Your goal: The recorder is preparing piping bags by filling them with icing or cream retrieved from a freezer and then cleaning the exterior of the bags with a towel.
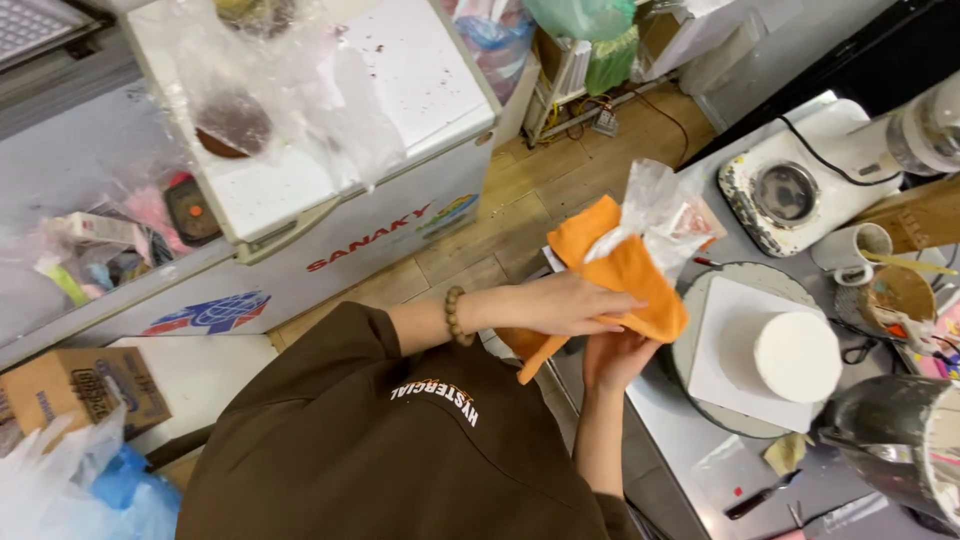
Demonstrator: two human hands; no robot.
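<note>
Orange cloth [628,272] pressed between both hands | left hand [565,303] flat on top | right hand [615,358] cupped beneath | clear plastic bag [660,205] bunched against cloth | white cake [797,356] on turntable [700,300] nearby

A soft, matt orange cloth [625,275] is seen with a crinkled, glossy clear plastic bag [660,210]. A smooth, matt white cake [797,356] is carried on a flat white board [735,320]. The bench [690,455] is of dull grey metal, the bowl [890,440] of shiny metal. The floor [520,200] is of wood planks. The beads of the bracelet [456,316] look wooden.
</note>
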